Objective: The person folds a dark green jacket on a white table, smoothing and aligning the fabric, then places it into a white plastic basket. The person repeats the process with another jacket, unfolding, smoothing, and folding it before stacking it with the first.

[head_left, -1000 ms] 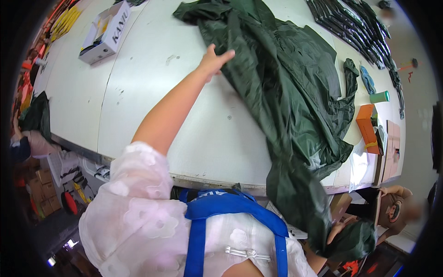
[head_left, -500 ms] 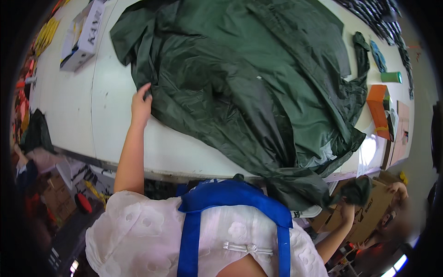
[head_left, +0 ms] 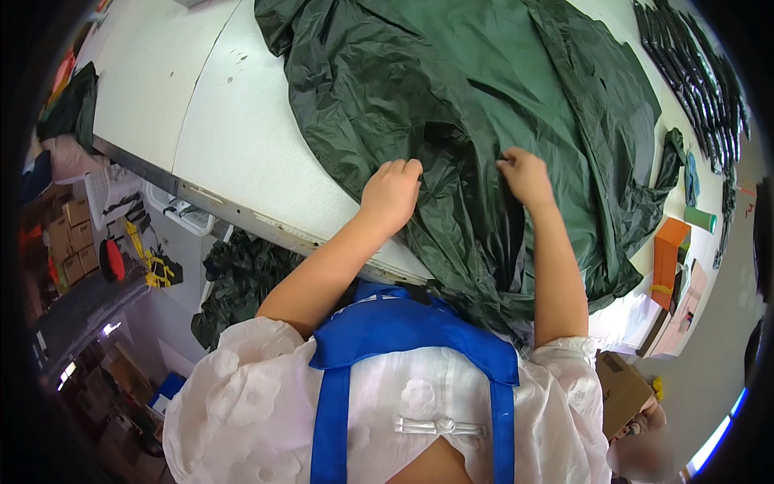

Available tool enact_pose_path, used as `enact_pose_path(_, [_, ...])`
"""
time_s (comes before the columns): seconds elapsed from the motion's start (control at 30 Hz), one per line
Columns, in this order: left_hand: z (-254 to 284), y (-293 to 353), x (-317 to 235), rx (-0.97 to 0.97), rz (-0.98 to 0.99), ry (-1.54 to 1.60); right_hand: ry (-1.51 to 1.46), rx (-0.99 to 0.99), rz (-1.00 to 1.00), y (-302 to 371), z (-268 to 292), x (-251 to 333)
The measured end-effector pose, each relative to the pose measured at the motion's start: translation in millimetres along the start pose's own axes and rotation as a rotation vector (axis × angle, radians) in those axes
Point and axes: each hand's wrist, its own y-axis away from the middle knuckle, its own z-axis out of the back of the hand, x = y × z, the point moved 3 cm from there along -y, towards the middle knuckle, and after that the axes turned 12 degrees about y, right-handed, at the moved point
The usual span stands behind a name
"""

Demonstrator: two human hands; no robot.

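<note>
A large dark green waterproof garment point(head_left: 524, 89) lies spread and wrinkled over the white table, its lower part bunched at the near edge against my apron. My left hand point(head_left: 393, 194) is closed on a fold near the garment's left-hand edge, its fingertips partly hidden. To the right of it, my right hand point(head_left: 528, 176) pinches the same cloth, thumb and fingers together. A dark gathered opening shows in the fabric between the two hands. Out at the right, a narrow sleeve-like piece point(head_left: 671, 164) sticks out from the garment.
At the right edge of the table point(head_left: 234, 121) are an orange box point(head_left: 669, 256) and a green cylinder point(head_left: 700, 219). Rows of black packets point(head_left: 685, 77) lie far right. Dark green cloth point(head_left: 242, 278) fills a spot below the table's front edge. Another person is at lower right.
Both hands have come in to the garment's middle: the left from its left edge, the right from low at the right, where it held a corner. My view has turned.
</note>
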Motion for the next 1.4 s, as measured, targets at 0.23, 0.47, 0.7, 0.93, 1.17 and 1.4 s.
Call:
enact_pose_path(0.23, [56, 42, -47, -0.242, -0.227, 0.423, 0.222, -0.37, -0.195, 40, 44, -82])
enact_pose_path(0.47, [45, 61, -71, -0.271, -0.582, 0.345, -0.133, -0.303, 0.515, 74, 68, 65])
enact_pose_path(0.7, [36, 82, -43, -0.216, -0.596, 0.32, -0.309, -0.607, 0.453, 97, 40, 26])
enact_pose_path(0.93, [50, 61, -28, -0.136, -0.222, 0.34, -0.306, -0.568, 0.453, 97, 35, 21])
enact_pose_path(1.17, [32, 63, -29, -0.075, -0.081, 0.224, 0.097, -0.102, 0.386, 94, 17, 20])
enact_pose_path(1.4, [7, 111, -13, -0.13, 0.492, 0.939, -0.065, -0.189, 0.467, 103, 41, 88])
